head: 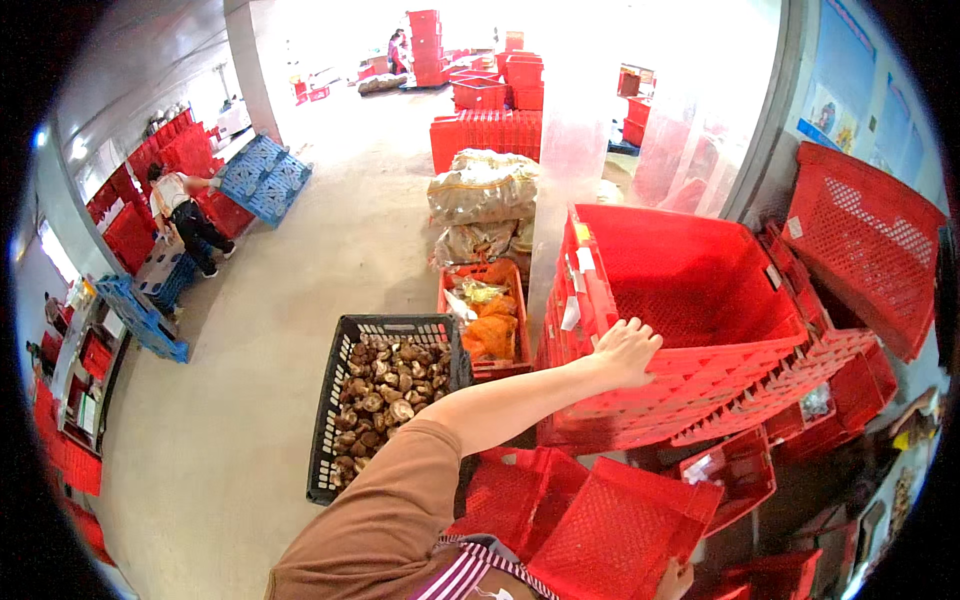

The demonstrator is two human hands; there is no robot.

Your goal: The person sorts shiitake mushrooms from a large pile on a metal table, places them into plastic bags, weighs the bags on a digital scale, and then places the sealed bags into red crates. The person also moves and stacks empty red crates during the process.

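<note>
With my left arm stretched forward, my left hand (628, 351) grips the near rim of the top red plastic crate (690, 270) in a nested stack. That crate's inside shows no contents. Low at the bottom edge, my right hand (675, 580) holds the side of a tilted red plastic crate (626, 525); the picture's rim cuts off part of this hand. Another red crate (517, 491) lies against it. Left of my arm, a black plastic crate (319, 457) holds many brown mushrooms (390, 390), partly hidden by my sleeve.
Ahead stand a red crate (523, 330) with orange net bags (491, 337) and stacked filled sacks (484, 187). More red crates (862, 240) crowd the right wall. At left, a person (180, 206) bends beside blue pallets (262, 180). Plastic strip curtains (574, 135) hang ahead.
</note>
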